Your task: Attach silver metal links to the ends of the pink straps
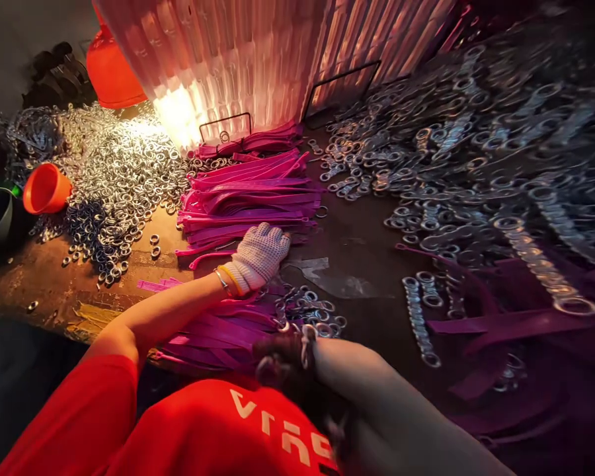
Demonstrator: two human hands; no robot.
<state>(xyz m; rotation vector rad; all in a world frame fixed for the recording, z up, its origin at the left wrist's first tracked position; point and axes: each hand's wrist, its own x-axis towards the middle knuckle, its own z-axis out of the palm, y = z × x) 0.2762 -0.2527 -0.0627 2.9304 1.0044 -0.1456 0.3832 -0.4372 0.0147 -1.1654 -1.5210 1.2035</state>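
Head view, looking down across a dark tabletop (357, 317) crowded with parts. The left hand (260, 254), in a white dotted glove, lies flat on the near end of a stack of pink straps (250, 195) at the middle of the tabletop; its fingers are spread and pressing, clamped on nothing. The right hand (287, 354) is low, close to the body at the near edge, blurred and dark. It seems curled around a metal ring (307, 334), but I cannot tell whether its grip is truly closed.

A second bundle of pink straps (213, 330) lies under the left forearm at the near edge, with a small scatter of rings (310, 307) just beside it. A large heap of loose silver rings (114, 178) covers the left side of the tabletop, beside an orange cup (44, 188). Linked ring pieces (476, 152) spread over the whole right side, and darker purple straps (515, 324) lie among them near the right edge. A ribbed translucent container (258, 59), glowing from a light, stands at the far edge, with a red funnel-like object (112, 69) beside it.

Risks, as I judge them: the stack is loose and fanned, so a sideways push from the gloved palm could slide straps into the ring scatter. The ring at the right hand sits over the near edge and could drop to the lap if the hold is slack.
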